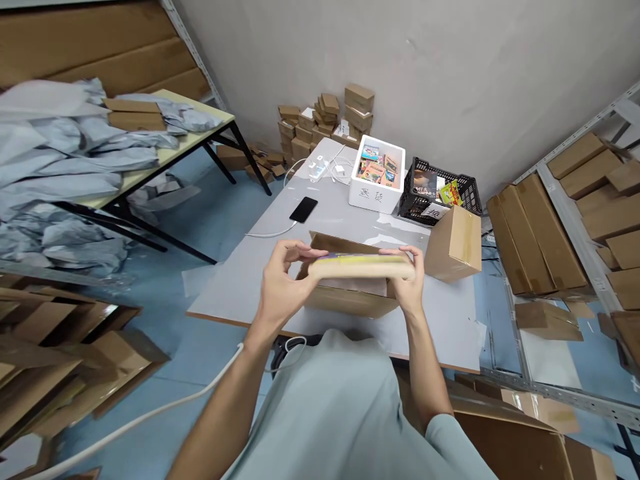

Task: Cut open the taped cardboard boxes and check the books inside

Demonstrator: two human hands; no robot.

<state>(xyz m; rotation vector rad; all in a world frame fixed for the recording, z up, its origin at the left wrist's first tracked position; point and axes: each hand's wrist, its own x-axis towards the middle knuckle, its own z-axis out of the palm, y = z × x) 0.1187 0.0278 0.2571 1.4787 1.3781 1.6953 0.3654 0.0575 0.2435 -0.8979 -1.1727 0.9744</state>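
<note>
My left hand (286, 275) and my right hand (410, 283) hold a thick book (363, 269) level between them, one at each end. Its pale page edge faces me, and a strip of yellow and purple cover shows on top. The near edge is slightly blurred. Thumbs are below and fingers on top at both ends. Just beneath the book stands an open cardboard box (350, 302) on the grey table (227, 287). Most of the box's inside is hidden by the book, though something pale shows in it.
Further back are a phone (304, 210) with a white cable, a white foam box (373, 197) of colourful booklets and a black crate (417, 208). A closed carton (455, 245) stands at right. Shelves of cartons flank the table, and a cable (165, 405) crosses near my left arm.
</note>
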